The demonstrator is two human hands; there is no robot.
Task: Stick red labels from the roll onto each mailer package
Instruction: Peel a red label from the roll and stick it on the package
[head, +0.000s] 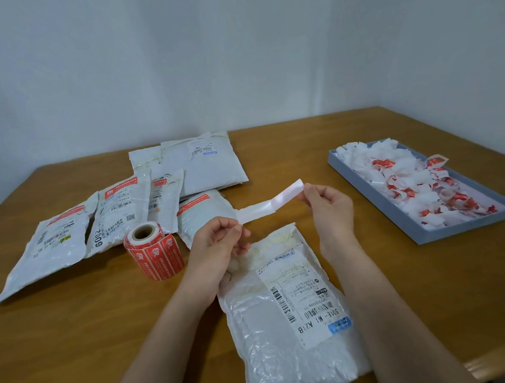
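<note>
Label roll beside mailers; scrap tray right.

Plain home or small-office packing corner: wooden table, bare white walls, mailer packages.

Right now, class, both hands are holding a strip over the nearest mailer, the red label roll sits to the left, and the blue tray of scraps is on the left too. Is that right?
Not quite. In the head view the blue tray of scraps is on the right. The rest holds: the left hand and right hand hold the strip over the nearest mailer, and the roll sits to the left.
</note>
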